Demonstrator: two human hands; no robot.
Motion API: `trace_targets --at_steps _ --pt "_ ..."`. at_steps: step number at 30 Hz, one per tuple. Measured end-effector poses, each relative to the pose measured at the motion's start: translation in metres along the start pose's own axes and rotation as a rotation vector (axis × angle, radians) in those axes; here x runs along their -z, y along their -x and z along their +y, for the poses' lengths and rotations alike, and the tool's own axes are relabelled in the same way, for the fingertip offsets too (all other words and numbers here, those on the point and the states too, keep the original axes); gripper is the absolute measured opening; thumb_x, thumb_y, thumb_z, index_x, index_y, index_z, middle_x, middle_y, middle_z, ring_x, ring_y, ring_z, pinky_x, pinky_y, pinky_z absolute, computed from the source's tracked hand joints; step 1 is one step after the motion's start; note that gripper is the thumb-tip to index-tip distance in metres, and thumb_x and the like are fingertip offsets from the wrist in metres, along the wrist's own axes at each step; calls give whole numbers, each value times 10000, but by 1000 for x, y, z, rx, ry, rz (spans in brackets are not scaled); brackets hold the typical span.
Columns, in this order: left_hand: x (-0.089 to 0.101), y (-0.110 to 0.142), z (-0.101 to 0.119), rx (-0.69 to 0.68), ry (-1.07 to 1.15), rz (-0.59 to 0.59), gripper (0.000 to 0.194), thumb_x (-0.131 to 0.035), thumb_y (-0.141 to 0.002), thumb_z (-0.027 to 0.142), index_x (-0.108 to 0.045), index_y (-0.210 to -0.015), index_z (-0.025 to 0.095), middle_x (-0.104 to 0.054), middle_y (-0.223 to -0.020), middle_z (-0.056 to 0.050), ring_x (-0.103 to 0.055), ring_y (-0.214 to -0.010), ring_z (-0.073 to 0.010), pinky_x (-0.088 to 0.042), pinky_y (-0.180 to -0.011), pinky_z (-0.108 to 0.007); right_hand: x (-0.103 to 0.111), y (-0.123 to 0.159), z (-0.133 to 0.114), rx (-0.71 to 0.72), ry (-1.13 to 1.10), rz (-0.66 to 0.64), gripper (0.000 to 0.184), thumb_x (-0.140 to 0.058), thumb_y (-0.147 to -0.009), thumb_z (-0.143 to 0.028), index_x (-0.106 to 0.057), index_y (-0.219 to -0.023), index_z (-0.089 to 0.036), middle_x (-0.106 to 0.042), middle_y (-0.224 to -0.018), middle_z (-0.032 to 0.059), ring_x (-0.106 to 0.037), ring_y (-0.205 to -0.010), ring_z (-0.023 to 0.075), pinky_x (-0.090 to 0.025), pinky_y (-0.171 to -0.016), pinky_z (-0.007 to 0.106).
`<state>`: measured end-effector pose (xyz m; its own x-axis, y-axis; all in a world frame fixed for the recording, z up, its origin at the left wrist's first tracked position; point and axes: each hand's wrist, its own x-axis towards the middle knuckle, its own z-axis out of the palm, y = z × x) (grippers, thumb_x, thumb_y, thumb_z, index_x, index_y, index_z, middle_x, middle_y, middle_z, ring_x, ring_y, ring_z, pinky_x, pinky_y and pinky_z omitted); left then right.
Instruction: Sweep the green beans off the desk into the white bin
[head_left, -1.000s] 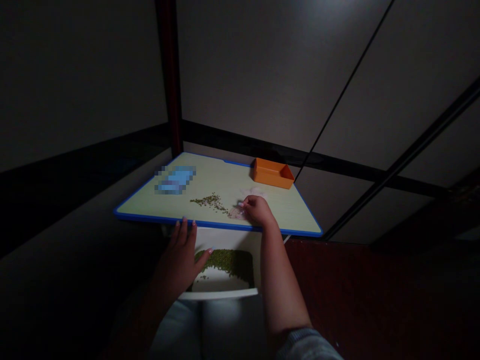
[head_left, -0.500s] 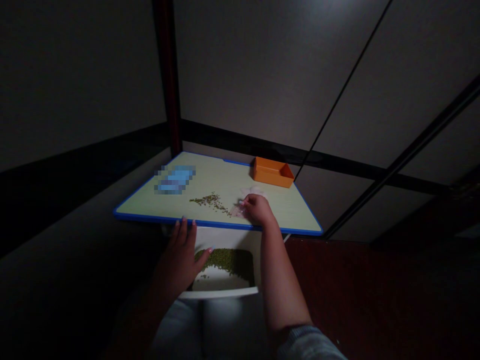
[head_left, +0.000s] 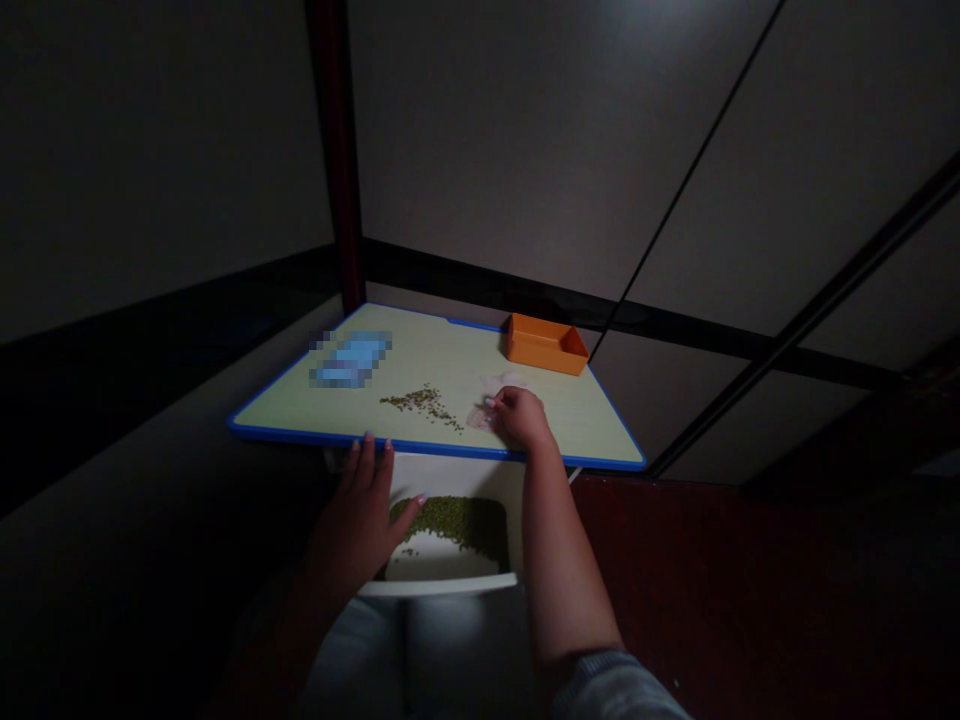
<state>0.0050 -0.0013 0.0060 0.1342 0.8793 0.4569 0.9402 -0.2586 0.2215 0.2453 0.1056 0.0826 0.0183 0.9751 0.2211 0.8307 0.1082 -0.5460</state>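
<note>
My right hand [head_left: 521,415] is closed in a pinch low over the tabletop [head_left: 446,350], beside a pale pinkish patch [head_left: 480,416]. Whatever its fingertips hold, if anything, is too small to make out. Left of it lies a loose scatter of small green and brownish beans [head_left: 421,402]. My left hand [head_left: 367,510] has its fingers spread, the tips at the table's blue front edge and the thumb above the white drawer [head_left: 450,583]. Inside that drawer a heap of green beans [head_left: 465,520] covers the far part of the bottom.
An orange open box [head_left: 546,347] stands at the table's back right. A blurred-out blue item [head_left: 351,358] lies at the left. Dark panelled walls [head_left: 525,150] rise behind, and reddish floor [head_left: 675,560] shows at the right.
My right hand has shifted slightly right, away from the scattered beans, still pinched. My left hand stays in place.
</note>
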Motion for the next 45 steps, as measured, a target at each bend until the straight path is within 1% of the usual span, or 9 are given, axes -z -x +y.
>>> trace_targets --at_steps 7,12,14,18,24,30,35,45 --pt "0 0 1 14 8 -17 798 -445 -787 570 -332 -1372 40 -249 -1498 -280 -204 -1408 -391 -352 -1068 -526 -8 0 -2 67 -117 -39 157 -585 -825 -299 -645 -730 -190 -651 -672 -3 -553 -654 129 -360 -652 228" --pt "-1 0 0 15 14 8 783 -442 -786 569 -332 -1376 66 -258 -1503 -260 -221 -1409 -376 -365 -1061 -524 -9 2 1 101 -197 -121 151 -571 -813 -280 -654 -737 -179 -630 -615 -13 -546 -601 126 -373 -630 225" --pt "-2 1 0 16 15 18 782 -445 -784 572 -334 -1375 73 -261 -1504 -256 -219 -1410 -372 -366 -1061 -524 -7 2 0 97 -185 -101 154 -569 -817 -281 -658 -742 -180 -639 -629 -12 -552 -621 127 -375 -649 228" --pt "-2 0 0 12 19 9 788 -437 -789 572 -340 -1367 45 -255 -1499 -275 -212 -1408 -384 -354 -1069 -521 -2 2 -6 64 -98 -20 152 -581 -830 -288 -659 -745 -188 -666 -695 -1 -563 -684 132 -357 -693 236" --pt "1 -1 2 20 21 -11 793 -433 -789 575 -340 -1366 39 -251 -1498 -280 -202 -1409 -391 -349 -1070 -525 -2 2 -10 48 -30 -2 149 -586 -841 -293 -665 -763 -193 -684 -742 17 -572 -736 151 -333 -709 252" --pt "5 -1 4 39 21 -51 798 -416 -795 577 -330 -1372 32 -259 -1494 -284 -197 -1409 -393 -339 -1080 -517 -7 -1 -11 56 -3 18 154 -575 -852 -307 -653 -778 -196 -683 -734 15 -548 -695 145 -313 -683 253" --pt "4 -1 4 33 20 -37 801 -401 -803 582 -320 -1379 31 -246 -1500 -283 -189 -1410 -392 -329 -1088 -507 -9 -2 -13 70 -36 -18 142 -583 -852 -300 -655 -780 -201 -678 -732 4 -545 -688 139 -319 -691 249" --pt "3 -1 3 31 2 -37 803 -423 -799 574 -317 -1382 32 -257 -1495 -280 -198 -1407 -382 -348 -1080 -499 -4 3 -12 72 -65 -81 138 -569 -842 -261 -657 -763 -192 -664 -694 -7 -561 -702 138 -338 -707 245"
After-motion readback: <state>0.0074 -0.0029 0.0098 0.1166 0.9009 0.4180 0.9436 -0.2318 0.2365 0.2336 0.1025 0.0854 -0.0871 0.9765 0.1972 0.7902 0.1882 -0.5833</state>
